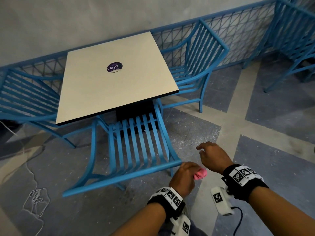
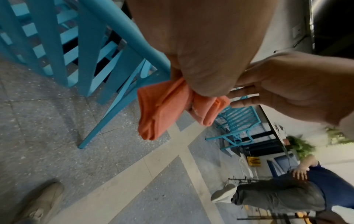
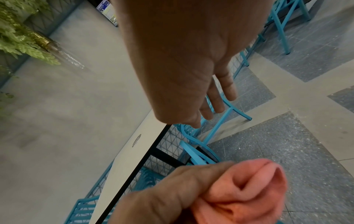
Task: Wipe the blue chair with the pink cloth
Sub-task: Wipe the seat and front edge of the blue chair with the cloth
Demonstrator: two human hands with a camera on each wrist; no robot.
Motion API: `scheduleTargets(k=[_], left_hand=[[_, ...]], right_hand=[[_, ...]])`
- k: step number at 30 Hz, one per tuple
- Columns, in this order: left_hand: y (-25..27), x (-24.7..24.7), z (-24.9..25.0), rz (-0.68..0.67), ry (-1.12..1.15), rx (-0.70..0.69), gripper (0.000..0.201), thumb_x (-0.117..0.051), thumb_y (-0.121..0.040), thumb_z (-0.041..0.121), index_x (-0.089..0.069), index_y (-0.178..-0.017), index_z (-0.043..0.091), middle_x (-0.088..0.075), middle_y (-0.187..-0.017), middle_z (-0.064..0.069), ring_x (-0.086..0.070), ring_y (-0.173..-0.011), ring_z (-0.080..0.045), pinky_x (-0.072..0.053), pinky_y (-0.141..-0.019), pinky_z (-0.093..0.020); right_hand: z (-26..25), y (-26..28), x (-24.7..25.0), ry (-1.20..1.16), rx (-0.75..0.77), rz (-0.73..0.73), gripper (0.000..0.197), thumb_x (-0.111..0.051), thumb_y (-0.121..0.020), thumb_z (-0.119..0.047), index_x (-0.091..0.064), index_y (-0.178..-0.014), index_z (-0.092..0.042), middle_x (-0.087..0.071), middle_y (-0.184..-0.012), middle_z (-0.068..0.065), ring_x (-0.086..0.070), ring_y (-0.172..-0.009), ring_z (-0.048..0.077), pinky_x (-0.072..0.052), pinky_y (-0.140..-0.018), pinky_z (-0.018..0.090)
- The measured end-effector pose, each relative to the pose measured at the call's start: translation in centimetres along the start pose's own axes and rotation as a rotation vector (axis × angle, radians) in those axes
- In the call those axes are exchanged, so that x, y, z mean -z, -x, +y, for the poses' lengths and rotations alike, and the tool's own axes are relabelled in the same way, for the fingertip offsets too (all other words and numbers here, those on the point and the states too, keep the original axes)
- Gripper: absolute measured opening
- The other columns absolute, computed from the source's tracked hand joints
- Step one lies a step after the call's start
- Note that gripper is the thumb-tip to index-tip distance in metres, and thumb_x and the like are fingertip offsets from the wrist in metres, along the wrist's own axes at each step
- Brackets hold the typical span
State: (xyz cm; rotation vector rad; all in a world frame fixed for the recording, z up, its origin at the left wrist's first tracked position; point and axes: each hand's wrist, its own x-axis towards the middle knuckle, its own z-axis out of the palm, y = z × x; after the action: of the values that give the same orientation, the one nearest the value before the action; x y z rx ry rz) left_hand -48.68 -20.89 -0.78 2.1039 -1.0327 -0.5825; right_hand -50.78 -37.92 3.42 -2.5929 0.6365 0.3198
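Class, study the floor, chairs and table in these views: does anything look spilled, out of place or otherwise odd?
Yes. Pale specks or dust litter the grey floor right of the nearest blue chair, like a spill. A white cord lies tangled on the floor at the left. The table looks orderly, and the pink cloth is bunched in the left hand.

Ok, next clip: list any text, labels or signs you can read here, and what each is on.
"ClayG": round purple sticker on the table; the small print under it is too small to read.
Poster in the right wrist view: blurred, unreadable.
Wristband markers: black-and-white patterns, no words.
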Motion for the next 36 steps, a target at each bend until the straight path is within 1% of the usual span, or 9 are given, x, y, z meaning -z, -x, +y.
scheduleTargets(k=[6,9,14,15,19,24,27,33,36], left_hand=[[3.7,2.7,-1.7,0.048,0.084,0.254,0.034,-0.057,-0.093,0.004,-0.068,-0.121,0.02,-0.066,-0.123,0.001,-0.058,-0.115,-0.008,-0.041,-0.107,-0.021],[6.6,3.9,-3.5,0.031,0.204,0.527,0.029,-0.053,-0.091,0.012,-0.073,-0.11,0.021,-0.073,-0.115,0.0,-0.066,-0.104,-0.01,-0.049,-0.091,-0.019],[11.0,3.4,-9.6,0.078,0.332,0.896,0.02,-0.07,-0.075,0.04,-0.076,-0.069,0.022,-0.078,-0.087,-0.008,-0.07,-0.076,-0.012,-0.05,-0.063,-0.039],[11.7,3.6,-10.6,0.094,0.312,0.921,0.021,-0.07,-0.074,0.042,-0.078,-0.074,0.023,-0.078,-0.087,-0.008,-0.073,-0.081,-0.015,-0.057,-0.075,-0.028],[14.6,7.0,-12.3,0.199,0.274,1.009,0.019,-0.064,-0.089,0.027,-0.079,-0.092,0.015,-0.079,-0.094,-0.005,-0.071,-0.092,-0.015,-0.042,-0.063,-0.022],[20.7,11.4,-17.0,0.419,0.266,1.214,0.041,-0.058,-0.082,0.042,-0.078,-0.098,0.01,-0.075,-0.102,-0.02,-0.071,-0.1,-0.034,-0.055,-0.081,-0.038],[24.6,15.5,-17.9,0.603,0.306,1.305,0.064,-0.041,-0.069,0.045,-0.074,-0.093,-0.004,-0.073,-0.096,-0.029,-0.07,-0.092,-0.04,-0.049,-0.075,-0.04],[27.5,17.4,-25.0,0.826,0.378,1.32,0.051,-0.045,-0.072,0.044,-0.072,-0.093,0.006,-0.074,-0.097,-0.023,-0.07,-0.095,-0.041,-0.055,-0.084,-0.045],[25.1,18.5,-21.9,0.781,0.38,1.267,0.045,-0.05,-0.07,0.037,-0.074,-0.097,0.009,-0.075,-0.099,-0.019,-0.07,-0.097,-0.036,-0.055,-0.083,-0.04]], right_hand=[[-2.3,-0.3,-0.2,0.004,0.039,-0.033,0.03,-0.054,-0.092,-0.022,-0.066,-0.119,-0.023,-0.066,-0.122,0.01,-0.06,-0.112,0.03,-0.049,-0.096,0.039],[-4.2,-0.4,-0.8,0.01,0.061,-0.058,0.03,-0.054,-0.092,-0.023,-0.066,-0.12,-0.023,-0.065,-0.123,0.01,-0.059,-0.114,0.03,-0.048,-0.097,0.038],[-7.1,-0.4,-1.8,0.019,0.118,-0.089,0.029,-0.054,-0.092,-0.022,-0.066,-0.119,-0.022,-0.065,-0.122,0.008,-0.059,-0.112,0.027,-0.047,-0.097,0.037],[-7.6,-0.5,-2.0,0.019,0.135,-0.095,0.03,-0.054,-0.092,-0.022,-0.066,-0.119,-0.022,-0.065,-0.121,0.008,-0.059,-0.112,0.027,-0.047,-0.097,0.037],[-9.6,-0.8,-2.6,0.045,0.212,-0.127,0.031,-0.055,-0.089,-0.021,-0.068,-0.117,-0.022,-0.067,-0.12,0.009,-0.06,-0.111,0.03,-0.049,-0.096,0.04],[-13.8,-1.3,-4.2,0.058,0.301,-0.166,0.031,-0.058,-0.088,-0.021,-0.068,-0.117,-0.02,-0.066,-0.121,0.01,-0.061,-0.112,0.03,-0.049,-0.098,0.038],[-16.9,-1.5,-5.5,0.063,0.365,-0.181,0.031,-0.059,-0.088,-0.021,-0.068,-0.118,-0.019,-0.066,-0.125,0.01,-0.059,-0.117,0.028,-0.046,-0.101,0.035],[-20.4,-1.7,-6.5,0.115,0.434,-0.204,0.029,-0.057,-0.09,-0.021,-0.066,-0.117,-0.021,-0.064,-0.124,0.009,-0.057,-0.115,0.029,-0.045,-0.095,0.034],[-20.6,-1.9,-6.4,0.115,0.439,-0.205,0.027,-0.057,-0.091,-0.023,-0.066,-0.117,-0.023,-0.064,-0.125,0.007,-0.056,-0.117,0.027,-0.045,-0.098,0.035]])
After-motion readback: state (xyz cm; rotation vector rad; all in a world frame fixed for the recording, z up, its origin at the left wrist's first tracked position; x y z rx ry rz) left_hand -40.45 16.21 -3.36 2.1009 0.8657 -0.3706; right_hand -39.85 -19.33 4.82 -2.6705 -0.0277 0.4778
